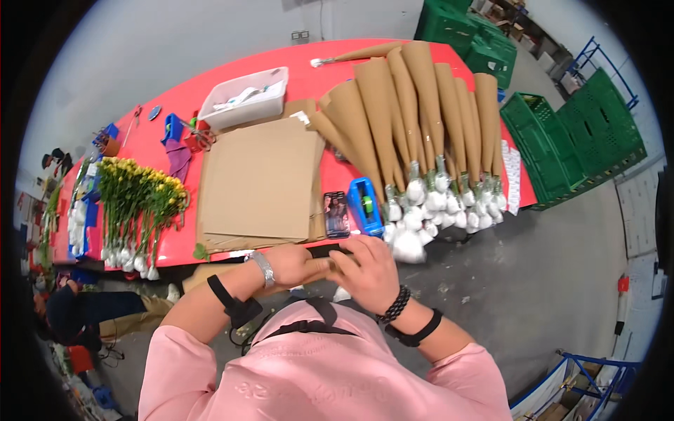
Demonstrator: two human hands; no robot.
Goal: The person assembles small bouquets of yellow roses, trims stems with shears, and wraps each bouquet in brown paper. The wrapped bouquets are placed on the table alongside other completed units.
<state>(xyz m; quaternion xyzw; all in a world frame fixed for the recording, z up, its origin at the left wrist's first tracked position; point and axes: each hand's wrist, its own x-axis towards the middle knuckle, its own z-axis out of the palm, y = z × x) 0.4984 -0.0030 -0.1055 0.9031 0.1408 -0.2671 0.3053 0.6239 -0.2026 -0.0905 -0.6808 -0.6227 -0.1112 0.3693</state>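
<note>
My left hand (291, 265) is closed at the table's near edge, thumb stretched toward the right. Brown paper (200, 274) shows past my left forearm and again below the wrist, running toward this hand; its full shape is hidden by the arm. Against the left thumb, the bent fingers of my right hand (368, 274) are pressed together; what they pinch is too small to make out. Just beyond the hands stand a blue tape dispenser (365, 207) and a phone (336, 215). A stack of flat brown paper sheets (260, 182) lies farther in.
Several brown paper cones (421, 98) with white-wrapped stem ends lie at right on the red table (239, 77). Yellow flower bunches (140, 186) lie left. A white bin (246, 98) and scissors (202, 138) are farther back. Green crates (576, 140) stand right; another person (105, 316) is at left.
</note>
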